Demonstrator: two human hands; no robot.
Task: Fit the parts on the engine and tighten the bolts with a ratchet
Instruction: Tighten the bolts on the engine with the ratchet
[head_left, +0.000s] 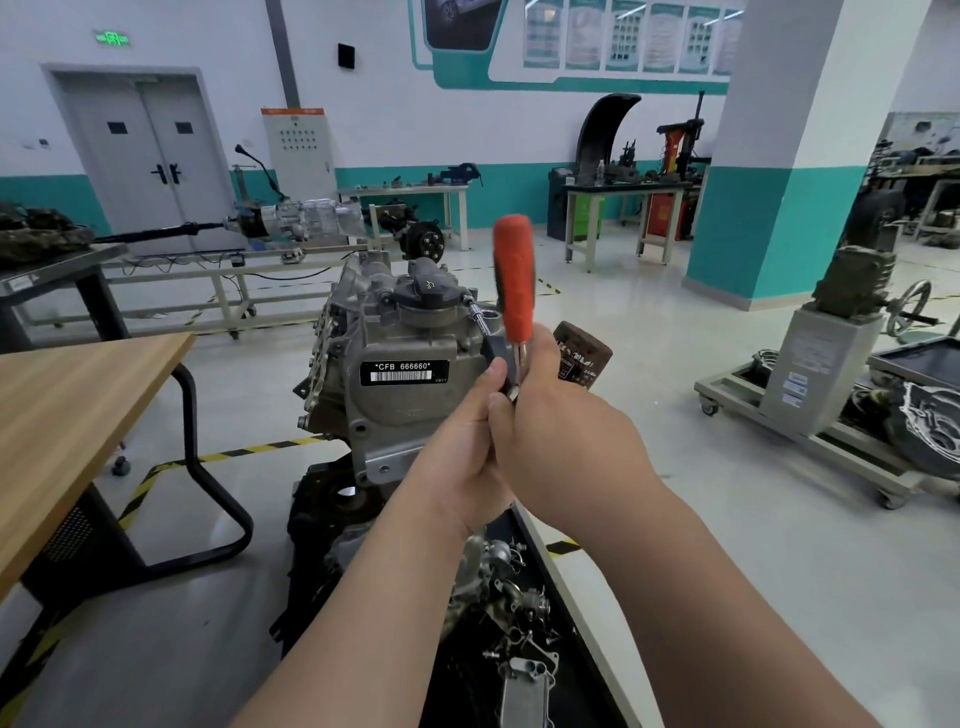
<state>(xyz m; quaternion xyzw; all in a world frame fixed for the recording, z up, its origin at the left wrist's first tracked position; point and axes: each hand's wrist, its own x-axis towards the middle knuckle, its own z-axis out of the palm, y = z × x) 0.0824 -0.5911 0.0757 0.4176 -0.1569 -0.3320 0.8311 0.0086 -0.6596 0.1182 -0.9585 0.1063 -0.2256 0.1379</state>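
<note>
I see the engine (395, 332) standing at the centre of the frame, its grey casing facing me with a black label (404, 372) that reads "*CFB 666660*". A black filler cap (427, 295) sits on top of it. The ratchet (514, 280) is just right of the cap. Its orange handle points straight up and looks blurred, and its slim silver extension bar (480, 319) slants up and left to the top of the engine beside the cap.

Both hands meet just below and right of the label, in front of the casing's right edge. My left hand (467, 441) comes up from the lower left, its fingers curled round the ratchet's dark lower part and its thumb lying along it. My right hand (561, 415) comes in from the lower right and wraps the base of the orange handle. It presses against the left hand, so the two are clamped together on the tool.

Behind the right hand a brown cylinder (582, 358) shows beside the engine. Below the forearms, at the bottom centre, a black tray (540, 540) holds loose metal parts (511, 582). A wooden table (67, 395) fills the left edge. At the right stand a teal-and-white pillar (779, 156) and a wheeled stand (810, 374).
</note>
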